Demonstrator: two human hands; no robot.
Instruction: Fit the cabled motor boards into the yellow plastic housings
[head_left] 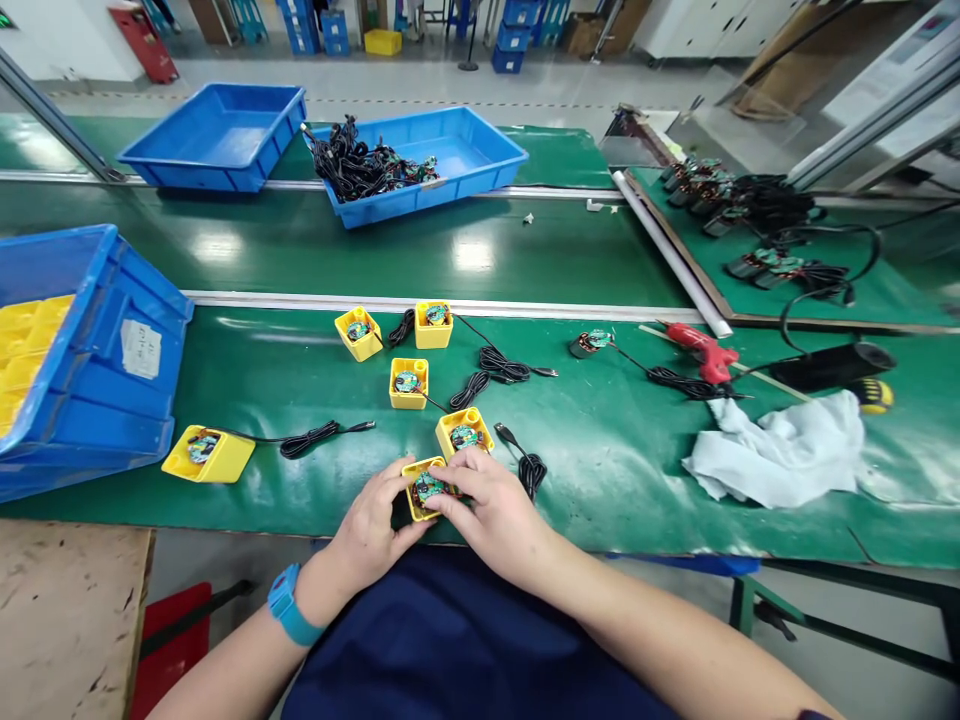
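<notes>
L hand [366, 527] & R hand [489, 503] have fingers clamped on yellow sq. housing [412, 492] at 12 o'clock, green PCB [429, 488] inside. Risk: uneven pressure cracks PCB; slip knocks next housing [465, 420], 1 o'clock.

The left hand [367, 525] and right hand [491, 505] close around a small yellow box [424, 490], and a second yellow box [465, 432] sits just ahead, blocking the straight way forward. A coiled black cable [531, 475] lies just beside the right hand. Past it, a hand could pass rightward over the green mat [600, 480] as far as the white cloth [772, 450] and red glue gun [705, 350]. Leftward, a way runs along the mat's near edge until a third yellow box [208, 453] and its cable [307, 438] interrupt it, with the blue crate [90, 350] beyond.
</notes>
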